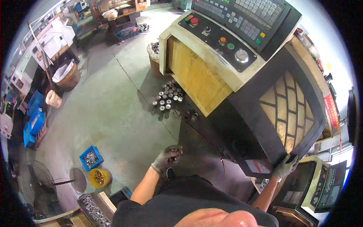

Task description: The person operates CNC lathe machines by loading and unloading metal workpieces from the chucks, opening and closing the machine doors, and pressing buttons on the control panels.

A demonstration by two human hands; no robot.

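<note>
Both my hands wear grey work gloves. My left hand (168, 159) hangs over the floor in front of my body, its fingers curled in; whatever may be inside them is hidden. Off to the right, my right hand (285, 168) grips the near edge of a black machine door (249, 125), thumb on one side and fingers around the edge. The door has a window with a brick-like grid (290, 109). Above it stands a control panel (223, 38) with keys, coloured buttons and a round dial (241, 56).
Round metal parts (168, 94) stand on the floor beside the machine. Left of me are a blue crate (99, 162) of metal pieces, a yellow bucket (107, 176), a fan (41, 181) and a tray of parts (86, 215). Another machine (321, 189) stands at the right.
</note>
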